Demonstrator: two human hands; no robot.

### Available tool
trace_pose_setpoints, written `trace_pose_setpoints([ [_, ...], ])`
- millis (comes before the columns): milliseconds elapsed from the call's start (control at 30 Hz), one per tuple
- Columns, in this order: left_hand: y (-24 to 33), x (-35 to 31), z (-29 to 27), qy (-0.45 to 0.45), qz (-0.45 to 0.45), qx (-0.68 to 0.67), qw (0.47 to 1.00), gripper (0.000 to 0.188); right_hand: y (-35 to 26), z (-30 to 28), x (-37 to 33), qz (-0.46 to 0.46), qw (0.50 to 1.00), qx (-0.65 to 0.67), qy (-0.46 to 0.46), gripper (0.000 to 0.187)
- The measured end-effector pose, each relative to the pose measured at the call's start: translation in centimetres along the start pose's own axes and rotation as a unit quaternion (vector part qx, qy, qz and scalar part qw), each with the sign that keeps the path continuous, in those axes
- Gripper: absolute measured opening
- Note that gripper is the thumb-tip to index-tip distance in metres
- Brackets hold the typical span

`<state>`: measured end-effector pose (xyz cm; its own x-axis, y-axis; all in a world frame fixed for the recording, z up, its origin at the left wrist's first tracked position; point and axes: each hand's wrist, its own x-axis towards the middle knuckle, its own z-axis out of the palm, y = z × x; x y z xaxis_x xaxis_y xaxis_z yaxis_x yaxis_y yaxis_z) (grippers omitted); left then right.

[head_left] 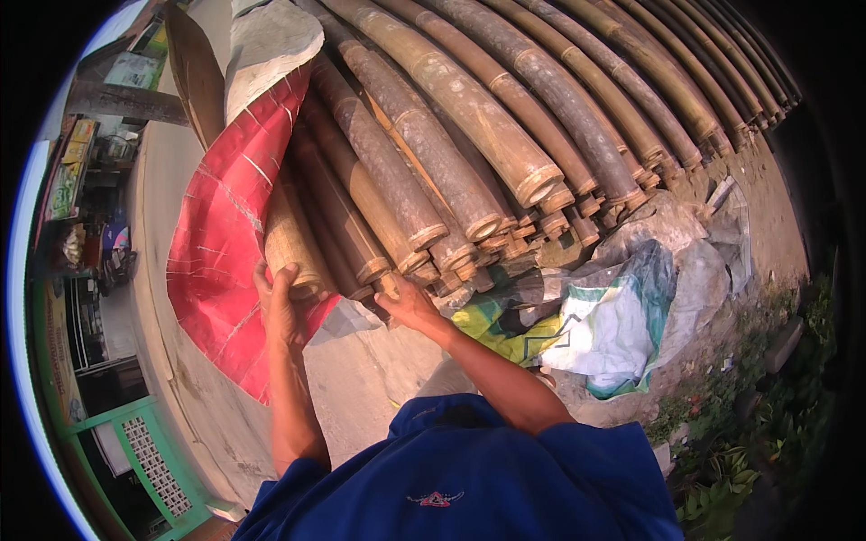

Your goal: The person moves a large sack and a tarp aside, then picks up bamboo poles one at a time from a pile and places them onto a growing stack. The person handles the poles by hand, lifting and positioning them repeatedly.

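A large stack of thick bamboo poles (469, 108) fills the upper part of the head view, cut ends toward me. At the left edge of the stack my left hand (281, 302) grips the end of a pale bamboo pole (293, 236), thumb against its side. My right hand (413, 305) closes its fingers around the end of another bamboo pole (347, 216), low in the stack. Some of its fingertips are hidden by the hand. A red sheet (221, 243) with white crease lines drapes along the left side, right beside my left hand.
Crumpled plastic sheeting (609, 329), white, green and yellow, lies on the ground right of my right arm. Plants (722, 464) grow at the lower right. A green gate (153, 460) and a shop front stand at the left, past a concrete strip (162, 298).
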<state>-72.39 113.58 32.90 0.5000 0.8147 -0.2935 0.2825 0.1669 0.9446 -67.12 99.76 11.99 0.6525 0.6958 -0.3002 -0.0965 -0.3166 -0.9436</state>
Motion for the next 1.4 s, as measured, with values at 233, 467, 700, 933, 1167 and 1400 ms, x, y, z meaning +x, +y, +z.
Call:
trace_pose_setpoints([
  [233, 0.3, -0.1, -0.5, 0.001, 0.007, -0.006, 1.000, 0.084, -4.9, 1.8, 1.8, -0.069, 0.981, -0.174, -0.057, 0.090],
  [467, 0.5, 0.2, -0.8, -0.015, 0.008, 0.010, 1.000, 0.064, -3.9, 3.8, 8.3, 0.028, 0.987, -0.155, -0.032, 0.096],
  [700, 0.5, 0.5, -1.3, -0.016, 0.005, 0.019, 1.000, 0.066, -3.6, 4.6, 11.8, 0.122, 0.988, -0.083, -0.039, 0.115],
  [933, 0.2, 1.3, -1.1, -0.048, 0.001, 0.011, 0.999, 0.075, -3.7, 4.3, 13.0, 0.140, 0.978, -0.144, -0.059, 0.118],
  [1167, 0.1, 1.5, -0.9, -0.046, 0.010, 0.011, 0.999, 0.076, -4.2, 2.7, 13.4, 0.156, 0.980, -0.004, -0.124, 0.094],
  [1400, 0.8, 1.9, -3.5, -0.041, 0.012, -0.014, 0.999, 0.066, -4.4, 1.5, 13.6, 0.150, 0.974, 0.080, -0.151, 0.093],
])
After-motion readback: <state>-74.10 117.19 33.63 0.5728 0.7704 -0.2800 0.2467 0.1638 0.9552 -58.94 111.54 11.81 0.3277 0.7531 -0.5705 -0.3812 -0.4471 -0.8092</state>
